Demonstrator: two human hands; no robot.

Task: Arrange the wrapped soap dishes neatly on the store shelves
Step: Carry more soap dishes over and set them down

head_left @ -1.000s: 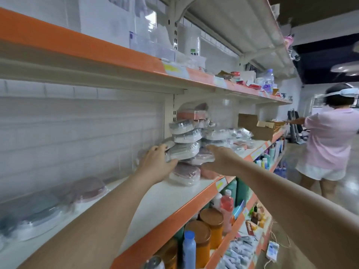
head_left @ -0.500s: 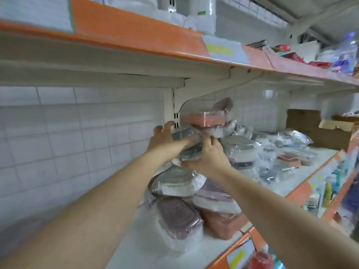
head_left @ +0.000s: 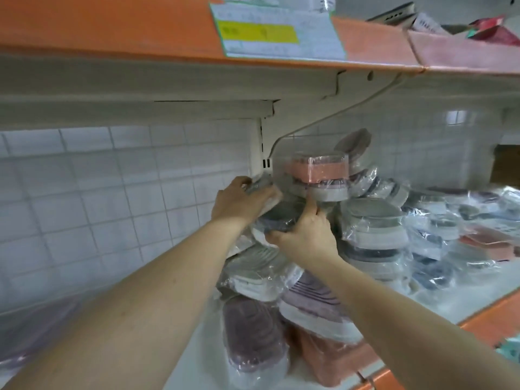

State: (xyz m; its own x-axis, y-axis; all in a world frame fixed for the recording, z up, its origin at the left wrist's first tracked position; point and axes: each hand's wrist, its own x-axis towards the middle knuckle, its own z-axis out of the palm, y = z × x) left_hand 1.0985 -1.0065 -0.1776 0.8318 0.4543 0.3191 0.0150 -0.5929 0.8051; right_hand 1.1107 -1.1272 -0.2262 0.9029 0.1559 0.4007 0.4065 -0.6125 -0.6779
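my left hand (head_left: 239,202) grips a grey wrapped soap dish (head_left: 281,218) atop the stack | my right hand (head_left: 305,235) curls round its near edge | white shelf (head_left: 450,302)

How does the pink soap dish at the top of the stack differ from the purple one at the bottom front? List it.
1. The pink soap dish is salmon-coloured; the purple soap dish is dark mauve.
2. The pink one sits on top of the stack, just under the upper shelf; the purple one lies at the bottom, near the shelf's front.
3. The pink one looks boxy and level; the purple one looks rounded and ridged.

Both are wrapped in clear plastic.
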